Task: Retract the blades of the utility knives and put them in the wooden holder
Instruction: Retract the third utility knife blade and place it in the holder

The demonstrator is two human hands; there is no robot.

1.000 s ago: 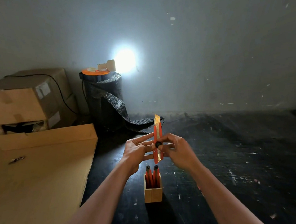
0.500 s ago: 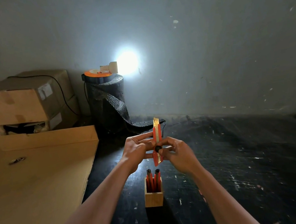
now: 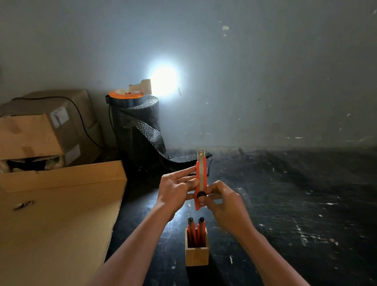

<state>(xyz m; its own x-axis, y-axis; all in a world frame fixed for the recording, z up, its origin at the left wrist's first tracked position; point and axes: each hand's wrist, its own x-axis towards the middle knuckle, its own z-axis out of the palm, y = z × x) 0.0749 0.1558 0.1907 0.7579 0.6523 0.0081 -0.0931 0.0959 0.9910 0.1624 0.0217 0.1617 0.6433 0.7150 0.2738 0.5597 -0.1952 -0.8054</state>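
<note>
Nearest, two bare forearms reach forward over a dark, paint-flecked floor [image 3: 303, 201]. Between them stands the wooden holder [image 3: 197, 252], a small square box resting upright on the floor, with two utility knives [image 3: 197, 230] already standing in it, their orange bodies side by side and their black ends poking above the rim.

Just above and beyond the holder, both hands share a third orange utility knife [image 3: 201, 183], held nearly upright in the air, tilted slightly. The left hand [image 3: 176, 190] grips the knife's body from the left, its fingers closed against the orange handle with the index finger stretched along it. The right hand [image 3: 225, 202] pinches the lower part of the handle, thumb and fingertips pressed together at the black slider knob [image 3: 201, 195]. A short length of metal blade [image 3: 200, 155] shows past the top of the handle.

To the left lies a broad sheet of flat cardboard [image 3: 53, 236] with a small dark object on it, too small to identify. Farther back stand stacked cardboard boxes [image 3: 36, 132] and a roll of black bubbled wrap [image 3: 139, 133] with an orange-rimmed reel [image 3: 126, 95] on top. Behind, a bright light glares against the grey wall [image 3: 267, 66].
</note>
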